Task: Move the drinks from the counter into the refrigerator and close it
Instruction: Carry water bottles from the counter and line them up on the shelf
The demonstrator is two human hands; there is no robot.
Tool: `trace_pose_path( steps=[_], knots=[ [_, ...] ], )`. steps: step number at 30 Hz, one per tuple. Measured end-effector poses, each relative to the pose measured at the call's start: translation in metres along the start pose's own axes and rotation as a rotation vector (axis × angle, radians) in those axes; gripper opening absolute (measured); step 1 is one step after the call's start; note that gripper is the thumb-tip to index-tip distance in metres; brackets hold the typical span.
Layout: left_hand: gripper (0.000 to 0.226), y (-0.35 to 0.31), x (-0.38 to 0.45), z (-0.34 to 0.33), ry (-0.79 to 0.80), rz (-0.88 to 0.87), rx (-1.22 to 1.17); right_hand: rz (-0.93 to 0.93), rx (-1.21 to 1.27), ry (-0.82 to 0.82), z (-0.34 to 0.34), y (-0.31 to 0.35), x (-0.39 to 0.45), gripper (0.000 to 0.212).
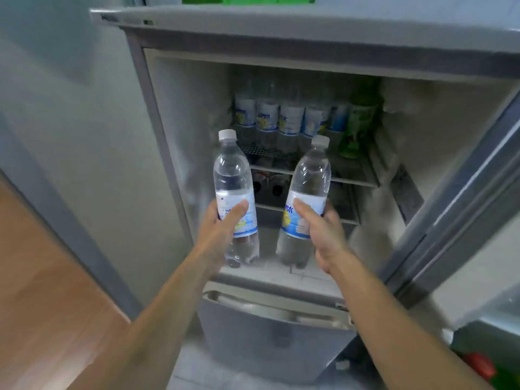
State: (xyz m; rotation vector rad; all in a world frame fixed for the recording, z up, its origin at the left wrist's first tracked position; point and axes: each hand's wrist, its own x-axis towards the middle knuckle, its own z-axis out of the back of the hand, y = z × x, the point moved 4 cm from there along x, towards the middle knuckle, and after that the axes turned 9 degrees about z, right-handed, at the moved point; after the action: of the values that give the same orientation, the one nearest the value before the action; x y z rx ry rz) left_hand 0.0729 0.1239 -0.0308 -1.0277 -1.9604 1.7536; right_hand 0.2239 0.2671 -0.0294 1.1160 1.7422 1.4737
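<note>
Each hand grips a clear, ribbed plastic bottle with white cap: left hand (222, 226), left bottle (235, 175); right hand (323, 232), right bottle (308, 181), before the open grey metal refrigerator (180, 108).

Light: soft and even, no hard shadows.
Dim spot: back of the fridge (197, 114), where the rear bottles (281, 119) look hazy.
Blur: smeared toward the edges.
Distortion: wide-angle bend in the door (461, 198).
</note>
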Motion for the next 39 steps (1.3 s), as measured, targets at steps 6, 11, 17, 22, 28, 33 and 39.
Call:
trace_pose_path(
  steps=[6,11,17,22,28,33,39],
  knots=[
    [0.036,-0.062,0.076,-0.023,-0.109,-0.23,0.089,0.179,-0.008,-0.053,-0.016,0.033,0.081,0.034],
    [0.037,-0.102,0.132,-0.039,-0.192,-0.336,0.218,0.292,-0.006,-0.064,-0.035,0.051,0.133,0.04],
    [0.03,-0.125,0.166,-0.055,-0.172,-0.527,0.252,0.24,-0.043,-0.012,-0.061,0.047,0.181,0.034],
    [0.03,-0.123,0.201,-0.055,-0.218,-0.446,0.312,0.283,-0.093,-0.016,-0.082,0.041,0.199,0.051],
    [0.054,-0.127,0.219,-0.058,-0.296,-0.469,0.399,0.328,-0.129,-0.011,-0.107,0.036,0.214,0.061],
    [0.062,-0.118,0.209,-0.055,-0.284,-0.524,0.438,0.41,-0.151,-0.022,-0.117,0.031,0.209,0.054],
    [0.068,-0.1,0.191,-0.05,-0.393,-0.49,0.731,0.389,-0.496,0.043,-0.094,0.03,0.198,0.054]
  ],
)
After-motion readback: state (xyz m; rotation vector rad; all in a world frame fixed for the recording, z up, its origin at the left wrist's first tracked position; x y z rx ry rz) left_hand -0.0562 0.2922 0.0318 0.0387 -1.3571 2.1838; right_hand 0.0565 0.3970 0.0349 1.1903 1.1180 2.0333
